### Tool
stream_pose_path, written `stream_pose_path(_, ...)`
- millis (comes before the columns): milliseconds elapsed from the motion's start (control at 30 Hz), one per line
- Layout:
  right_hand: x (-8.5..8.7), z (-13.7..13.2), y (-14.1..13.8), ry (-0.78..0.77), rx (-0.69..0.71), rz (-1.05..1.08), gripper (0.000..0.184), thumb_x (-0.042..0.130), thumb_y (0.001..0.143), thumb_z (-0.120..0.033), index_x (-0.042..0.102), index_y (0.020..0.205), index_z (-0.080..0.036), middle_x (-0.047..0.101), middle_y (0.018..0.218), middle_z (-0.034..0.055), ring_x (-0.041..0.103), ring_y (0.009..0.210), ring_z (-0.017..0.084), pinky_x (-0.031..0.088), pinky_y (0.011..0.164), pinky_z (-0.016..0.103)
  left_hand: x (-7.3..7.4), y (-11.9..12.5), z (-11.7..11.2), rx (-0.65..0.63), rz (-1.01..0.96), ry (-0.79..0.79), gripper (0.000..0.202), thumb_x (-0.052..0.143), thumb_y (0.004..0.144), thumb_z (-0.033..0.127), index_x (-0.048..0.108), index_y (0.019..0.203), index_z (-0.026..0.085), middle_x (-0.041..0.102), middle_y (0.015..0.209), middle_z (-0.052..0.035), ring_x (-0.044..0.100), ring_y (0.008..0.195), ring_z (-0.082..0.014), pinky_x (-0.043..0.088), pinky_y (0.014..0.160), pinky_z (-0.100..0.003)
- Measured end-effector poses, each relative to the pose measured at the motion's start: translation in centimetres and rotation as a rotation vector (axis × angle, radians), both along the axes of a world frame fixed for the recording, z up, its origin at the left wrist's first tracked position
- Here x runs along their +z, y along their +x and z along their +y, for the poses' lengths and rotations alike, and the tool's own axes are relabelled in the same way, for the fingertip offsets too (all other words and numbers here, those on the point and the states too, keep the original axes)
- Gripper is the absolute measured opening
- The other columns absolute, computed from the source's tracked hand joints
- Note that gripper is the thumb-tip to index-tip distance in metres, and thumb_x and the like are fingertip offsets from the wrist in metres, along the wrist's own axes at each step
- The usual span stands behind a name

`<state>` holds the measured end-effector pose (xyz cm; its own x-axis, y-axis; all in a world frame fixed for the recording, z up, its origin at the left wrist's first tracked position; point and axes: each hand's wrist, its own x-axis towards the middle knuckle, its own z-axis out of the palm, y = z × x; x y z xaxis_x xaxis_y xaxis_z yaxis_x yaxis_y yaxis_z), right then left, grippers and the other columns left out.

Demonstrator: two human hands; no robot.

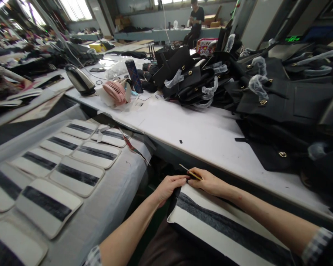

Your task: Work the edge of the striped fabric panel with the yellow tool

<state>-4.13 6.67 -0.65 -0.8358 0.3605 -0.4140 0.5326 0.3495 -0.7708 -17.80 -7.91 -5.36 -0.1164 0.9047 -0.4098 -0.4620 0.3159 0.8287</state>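
Note:
A white fabric panel with a dark grey stripe (211, 221) lies across my lap, below the table edge. My left hand (169, 186) grips the panel's far corner, fingers curled onto it. My right hand (209, 181) is closed in a pinch on a thin yellow brush or pencil-like tool (190, 172), its tip pointing up-left right at that same corner. The two hands nearly touch.
Several matching striped panels (76, 173) lie in rows on the grey cloth at left. The white table (199, 136) carries a pile of black bags (266, 88), a pink fan (115, 92) and a kettle (79, 79). Another person (194, 22) sits far back.

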Motion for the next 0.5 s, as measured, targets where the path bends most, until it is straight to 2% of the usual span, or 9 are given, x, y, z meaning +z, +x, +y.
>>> stream_pose_path(167,-1.3,0.1,0.1,-0.018,0.054,0.053,0.025,0.055,0.085,-0.029,0.06,0.108,-0.02,0.066,0.103,0.0025,0.059,0.093,0.02,0.043,0.084,0.032,-0.2,0.1,0.5,0.034,0.043,-0.021,0.042,0.067,0.077,0.037,0.069,0.113,0.014,0.072,0.084,-0.007,0.057,0.075,-0.0176,0.037,0.07,-0.028)
stream_pose_path(267,-1.6,0.2,0.0,-0.012,0.077,0.085,0.025,0.053,0.088,-0.03,0.059,0.11,-0.02,0.065,0.105,0.0025,0.059,0.094,0.019,0.043,0.084,0.032,-0.3,0.1,0.6,0.03,0.115,0.007,0.039,0.065,0.08,0.039,0.07,0.111,0.016,0.071,0.086,-0.0051,0.053,0.072,-0.0155,0.034,0.066,-0.027)
stream_pose_path(400,-1.6,0.5,-0.2,0.036,0.06,0.057,0.031,0.054,0.088,-0.038,0.058,0.113,-0.021,0.066,0.105,0.0037,0.059,0.093,0.021,0.044,0.084,0.033,0.0,0.1,0.8,0.007,0.145,0.06,0.044,0.063,0.082,0.047,0.067,0.116,0.019,0.071,0.098,-0.0046,0.057,0.085,-0.0181,0.039,0.075,-0.027)
stream_pose_path(500,-0.1,1.1,0.0,0.161,0.018,-0.043,0.055,0.066,0.078,-0.051,0.055,0.122,-0.021,0.066,0.105,0.0058,0.06,0.093,0.024,0.046,0.083,0.035,-0.1,0.3,0.2,0.027,0.045,0.041,0.054,0.063,0.08,0.056,0.065,0.119,0.018,0.069,0.109,-0.0069,0.059,0.097,-0.0215,0.042,0.085,-0.029)
